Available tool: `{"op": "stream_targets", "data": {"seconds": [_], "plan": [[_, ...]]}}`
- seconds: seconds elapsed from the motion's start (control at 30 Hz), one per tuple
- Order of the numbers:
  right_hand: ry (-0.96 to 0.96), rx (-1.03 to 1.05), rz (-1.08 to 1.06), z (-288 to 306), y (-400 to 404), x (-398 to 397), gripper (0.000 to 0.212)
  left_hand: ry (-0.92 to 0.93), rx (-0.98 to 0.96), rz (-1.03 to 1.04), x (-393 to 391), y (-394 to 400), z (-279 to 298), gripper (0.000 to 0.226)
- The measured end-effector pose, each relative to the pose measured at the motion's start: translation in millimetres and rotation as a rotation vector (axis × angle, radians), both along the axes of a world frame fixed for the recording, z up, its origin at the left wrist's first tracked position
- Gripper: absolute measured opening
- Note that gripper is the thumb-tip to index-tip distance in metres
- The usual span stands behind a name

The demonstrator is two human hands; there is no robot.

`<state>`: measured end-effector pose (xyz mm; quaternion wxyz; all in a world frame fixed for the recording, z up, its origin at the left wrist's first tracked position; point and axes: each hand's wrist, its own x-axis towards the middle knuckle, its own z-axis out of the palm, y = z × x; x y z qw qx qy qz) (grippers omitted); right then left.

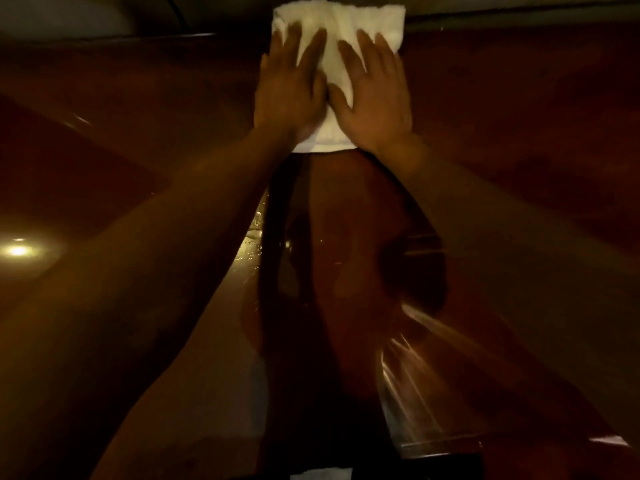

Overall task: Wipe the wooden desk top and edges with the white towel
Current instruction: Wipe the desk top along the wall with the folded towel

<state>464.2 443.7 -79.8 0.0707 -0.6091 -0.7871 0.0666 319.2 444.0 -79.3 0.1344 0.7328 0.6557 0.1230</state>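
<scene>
A folded white towel (341, 26) lies flat on the glossy dark wooden desk top (502, 140), up against the desk's far edge. My left hand (289, 88) presses flat on the towel's left half, fingers spread and pointing away from me. My right hand (375, 95) presses flat on the right half in the same way. Both arms stretch forward across the desk. The towel's middle and near edge show between and below the hands.
The desk's far edge (519, 17) runs along the top of the view, with a dark gap behind it. A lamp's reflection (17, 251) glares on the wood at the left. Small wet drops (252, 244) glint on the surface near my left forearm.
</scene>
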Motion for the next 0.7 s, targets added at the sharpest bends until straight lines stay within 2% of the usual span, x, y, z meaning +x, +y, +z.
{"op": "stream_targets", "data": {"seconds": [0.4, 0.7], "plan": [[0.055, 0.001, -0.132, 9, -141, -38, 0.06, 0.022, -0.044, -0.123, -35, -127, 7, 0.051], [0.051, -0.078, -0.21, 17, -258, -75, 0.06, 0.008, -0.082, -0.186, -71, -243, 12, 0.053]]}}
